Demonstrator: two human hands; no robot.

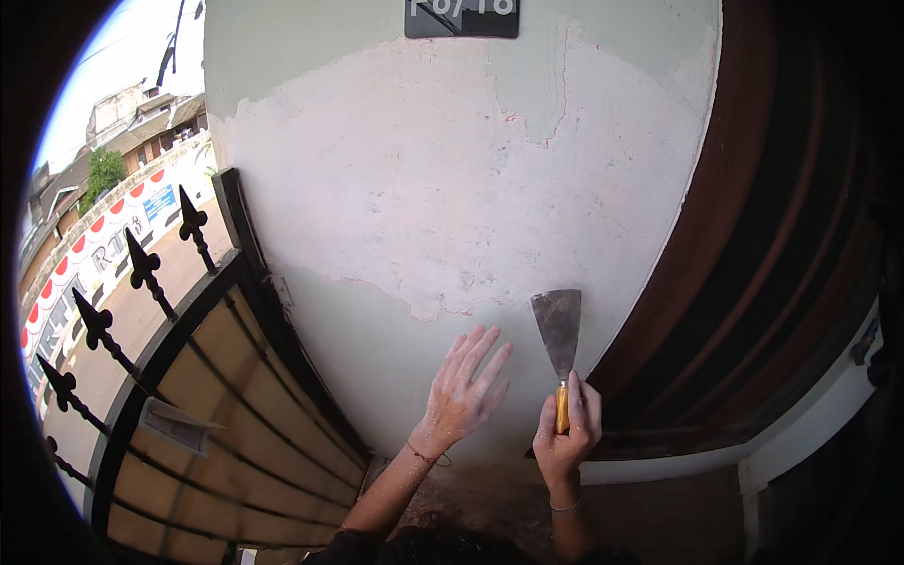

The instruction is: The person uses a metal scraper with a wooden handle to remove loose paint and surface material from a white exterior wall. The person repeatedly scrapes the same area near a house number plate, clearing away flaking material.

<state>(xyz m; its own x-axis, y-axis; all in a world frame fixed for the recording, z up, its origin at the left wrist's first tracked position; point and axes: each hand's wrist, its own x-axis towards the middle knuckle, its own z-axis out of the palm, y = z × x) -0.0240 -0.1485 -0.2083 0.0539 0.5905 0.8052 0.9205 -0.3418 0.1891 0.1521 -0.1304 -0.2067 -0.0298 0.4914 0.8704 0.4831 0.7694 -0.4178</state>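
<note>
My right hand (571, 424) is closed around the yellow handle of a putty knife (558, 325), whose wide metal blade points up and lies against or just in front of the wall, at the lower edge of a scraped patch. To its left, my left hand (466, 388) is spread with the palm toward the wall and holds nothing; whether it touches the wall I cannot tell. Pale dust coats both hands. The painted wall (395, 381) is pale green around a large whitish patch (424, 176) with ragged, partly reddish edges.
A black metal gate (176, 304) with spear-shaped finials stands at the left, a folded paper (175, 426) stuck on it. A dark plaque (462, 18) hangs at the top of the wall. Dark reddish-brown slats (748, 233) curve along the right. Beyond the gate lies a street.
</note>
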